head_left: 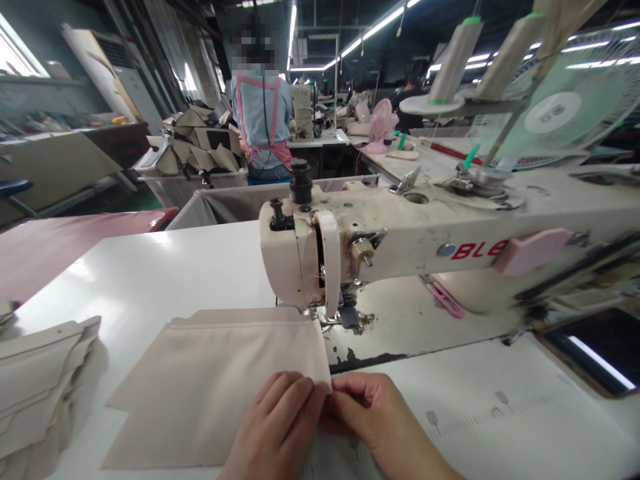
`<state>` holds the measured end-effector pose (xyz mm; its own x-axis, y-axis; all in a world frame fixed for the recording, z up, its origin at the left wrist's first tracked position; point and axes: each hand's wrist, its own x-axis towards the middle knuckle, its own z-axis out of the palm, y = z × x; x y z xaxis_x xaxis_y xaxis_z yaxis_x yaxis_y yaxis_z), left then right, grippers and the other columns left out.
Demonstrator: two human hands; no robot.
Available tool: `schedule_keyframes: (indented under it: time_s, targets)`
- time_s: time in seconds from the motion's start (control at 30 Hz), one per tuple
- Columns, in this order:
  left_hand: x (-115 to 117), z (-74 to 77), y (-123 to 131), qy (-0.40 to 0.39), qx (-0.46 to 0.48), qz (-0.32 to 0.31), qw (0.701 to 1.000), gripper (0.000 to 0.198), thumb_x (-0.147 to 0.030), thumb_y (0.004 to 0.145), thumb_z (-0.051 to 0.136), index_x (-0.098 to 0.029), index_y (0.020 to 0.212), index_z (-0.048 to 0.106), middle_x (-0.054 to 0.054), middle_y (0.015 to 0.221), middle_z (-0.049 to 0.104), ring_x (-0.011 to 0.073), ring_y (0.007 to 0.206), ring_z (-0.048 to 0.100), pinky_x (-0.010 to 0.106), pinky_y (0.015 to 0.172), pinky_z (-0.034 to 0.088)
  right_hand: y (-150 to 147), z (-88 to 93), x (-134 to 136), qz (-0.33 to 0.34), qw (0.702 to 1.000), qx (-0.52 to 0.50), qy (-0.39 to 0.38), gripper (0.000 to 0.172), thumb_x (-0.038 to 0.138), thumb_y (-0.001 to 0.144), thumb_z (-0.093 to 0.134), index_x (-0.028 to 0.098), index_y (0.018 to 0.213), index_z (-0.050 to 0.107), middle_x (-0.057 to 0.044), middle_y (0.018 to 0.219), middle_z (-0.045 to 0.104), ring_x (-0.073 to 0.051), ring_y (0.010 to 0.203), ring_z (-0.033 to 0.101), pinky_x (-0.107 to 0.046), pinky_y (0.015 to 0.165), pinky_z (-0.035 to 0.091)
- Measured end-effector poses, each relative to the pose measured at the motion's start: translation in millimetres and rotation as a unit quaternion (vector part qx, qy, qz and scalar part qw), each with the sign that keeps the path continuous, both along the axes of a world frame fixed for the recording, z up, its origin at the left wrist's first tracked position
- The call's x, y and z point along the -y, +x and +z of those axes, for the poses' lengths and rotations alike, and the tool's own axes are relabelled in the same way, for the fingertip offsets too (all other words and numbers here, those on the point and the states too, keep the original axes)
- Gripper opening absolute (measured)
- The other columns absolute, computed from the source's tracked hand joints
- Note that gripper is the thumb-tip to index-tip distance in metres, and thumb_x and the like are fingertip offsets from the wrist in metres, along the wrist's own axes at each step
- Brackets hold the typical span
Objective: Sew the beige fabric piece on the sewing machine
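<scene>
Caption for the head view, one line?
Left hand and right hand pinch the near right corner of a beige fabric piece on the white table before an industrial sewing machine.

- The white sewing table (150, 267) carries everything here.
- A flat beige fabric piece (215, 387) lies at 6 o'clock, its far corner under the machine's head.
- A stack of beige fabric pieces (35, 393) sits at 8 o'clock, near the edge.
- A cream sewing machine (400, 240) stands from 12 to 2 o'clock.
- A dark glossy screen (590, 353) lies at 3 o'clock.
- Printed ruler marks (480, 417) run at 4 o'clock.
</scene>
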<state>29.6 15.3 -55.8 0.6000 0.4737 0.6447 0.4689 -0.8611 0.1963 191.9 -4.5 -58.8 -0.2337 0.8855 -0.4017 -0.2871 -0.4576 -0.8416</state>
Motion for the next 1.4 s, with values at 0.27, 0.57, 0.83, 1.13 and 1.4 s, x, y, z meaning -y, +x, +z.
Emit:
schedule_keyframes:
  time_s: [0.27, 0.57, 0.83, 1.13, 1.4]
  targets:
    - [-2, -0.4, 1, 0.013, -0.003, 0.003, 1.000, 0.023, -0.014, 0.099, 0.040, -0.008, 0.098, 0.062, 0.007, 0.079, 0.067, 0.0170, 0.072, 0.058, 0.028, 0.067, 0.051, 1, -2.5, -1, 0.000, 1.000, 0.006, -0.003, 0.018, 0.031, 0.074, 0.069, 0.015, 0.068, 0.074, 0.002, 0.059, 0.058, -0.013, 0.062, 0.052, -0.028, 0.072, 0.046]
    - [-2, -2.6, -1, -0.037, 0.034, 0.011, 0.999, 0.019, -0.013, 0.097, 0.044, -0.012, 0.095, 0.063, 0.006, 0.077, 0.064, 0.0160, 0.072, 0.056, 0.026, 0.065, 0.050, 2, 12.7, 2, 0.006, 1.000, 0.005, -0.019, 0.014, 0.020, 0.069, 0.062, 0.016, 0.072, 0.075, 0.000, 0.064, 0.066, -0.018, 0.074, 0.061, -0.031, 0.082, 0.046]
    - [-3, -1.1, 1, -0.021, 0.014, -0.006, 1.000, 0.020, -0.013, 0.098, 0.041, -0.011, 0.098, 0.061, 0.008, 0.079, 0.065, 0.0175, 0.072, 0.056, 0.027, 0.065, 0.050, 17, -5.6, 3, -0.004, 0.903, 0.315, 0.293, 0.023, 0.014, 0.084, 0.056, 0.019, 0.105, 0.062, -0.008, 0.100, 0.068, -0.021, 0.088, 0.066, -0.031, 0.073, 0.055]
    - [-36, 8.2, -19, -0.176, -0.096, 0.033, 0.979, 0.020, -0.017, 0.095, 0.047, -0.019, 0.113, 0.056, 0.006, 0.103, 0.064, 0.0205, 0.094, 0.057, 0.034, 0.084, 0.048, 29, 1.1, -32, 0.178, 0.607, 0.420, 0.650, 0.029, 0.014, 0.100, 0.038, 0.013, 0.090, 0.066, -0.008, 0.083, 0.071, -0.018, 0.079, 0.065, -0.029, 0.077, 0.054]
    - [-67, 3.6, -23, -0.169, -0.135, 0.046, 0.975, 0.020, -0.015, 0.095, 0.045, -0.020, 0.102, 0.063, 0.003, 0.104, 0.064, 0.0192, 0.096, 0.055, 0.032, 0.087, 0.046, 26, -1.1, -40, 0.178, 0.615, 0.415, 0.646, 0.037, 0.016, 0.102, 0.032, 0.012, 0.091, 0.067, -0.009, 0.078, 0.071, -0.018, 0.077, 0.066, -0.029, 0.075, 0.056]
